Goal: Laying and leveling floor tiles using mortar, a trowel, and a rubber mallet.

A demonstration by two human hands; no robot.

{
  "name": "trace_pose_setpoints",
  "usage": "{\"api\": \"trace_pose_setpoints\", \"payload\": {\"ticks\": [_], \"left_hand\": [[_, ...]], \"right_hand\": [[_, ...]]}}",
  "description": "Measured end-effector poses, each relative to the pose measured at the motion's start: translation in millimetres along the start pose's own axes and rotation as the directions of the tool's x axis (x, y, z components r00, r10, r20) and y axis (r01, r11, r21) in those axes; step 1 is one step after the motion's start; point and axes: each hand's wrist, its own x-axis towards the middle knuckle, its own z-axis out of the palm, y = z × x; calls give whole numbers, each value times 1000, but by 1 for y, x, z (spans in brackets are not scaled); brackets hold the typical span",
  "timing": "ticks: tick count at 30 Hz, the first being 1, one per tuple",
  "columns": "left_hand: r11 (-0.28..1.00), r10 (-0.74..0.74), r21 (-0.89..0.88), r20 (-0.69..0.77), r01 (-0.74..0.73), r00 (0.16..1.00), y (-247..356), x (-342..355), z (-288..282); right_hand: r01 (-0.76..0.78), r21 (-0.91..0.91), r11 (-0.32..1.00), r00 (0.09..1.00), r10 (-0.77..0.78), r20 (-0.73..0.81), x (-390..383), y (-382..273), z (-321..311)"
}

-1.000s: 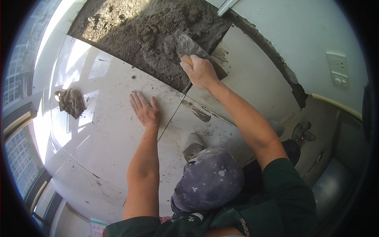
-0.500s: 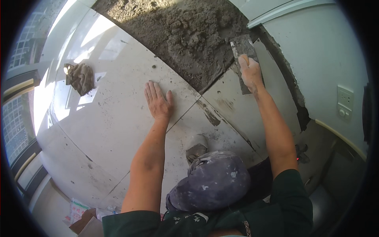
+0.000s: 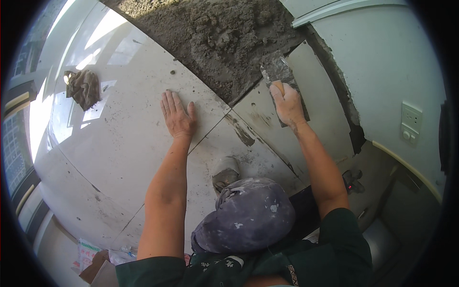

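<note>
My left hand (image 3: pixel 180 116) lies flat on a large pale floor tile (image 3: pixel 129 134), fingers stretched out and holding nothing. In my right hand (image 3: pixel 289 106) is the handle of a flat metal trowel (image 3: pixel 278 71), its blade smeared with grey mortar. The trowel is over the right-hand tile (image 3: pixel 322 95), with its far end at the edge of the wet mortar bed (image 3: pixel 224 43). Whether the blade touches the tile I cannot tell. Dark mortar smears (image 3: pixel 244 134) mark the tiles by the joint between my hands.
A crumpled dirty rag (image 3: pixel 85 89) lies on the tile at the left. My shoe (image 3: pixel 225 173) and bent knee (image 3: pixel 248 215) are in the middle. On the right stands a pale wall with a socket plate (image 3: pixel 411 119), a gap along its foot. Bags and cardboard (image 3: pixel 98 265) sit lower left.
The whole view has shifted, so the floor and wall appear further left. The trowel in my right hand has turned and moved slightly back toward me. My left hand stays flat on the tile.
</note>
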Motion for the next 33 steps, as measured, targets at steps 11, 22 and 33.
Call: {"api": "trace_pose_setpoints", "payload": {"ticks": [11,22,33], "left_hand": [[996,-42,-74,32,45,999,3,4,-11],[880,253,-399,-68,-258,965,60,158,-22],[947,-314,41,-94,319,945,-125,210,-25]], "right_hand": [[-405,402,821,902,288,320,20,-30,16],[154,-240,959,986,-165,-25,61,-50,16],[-364,612,702,903,427,47,126,-89,40]]}}
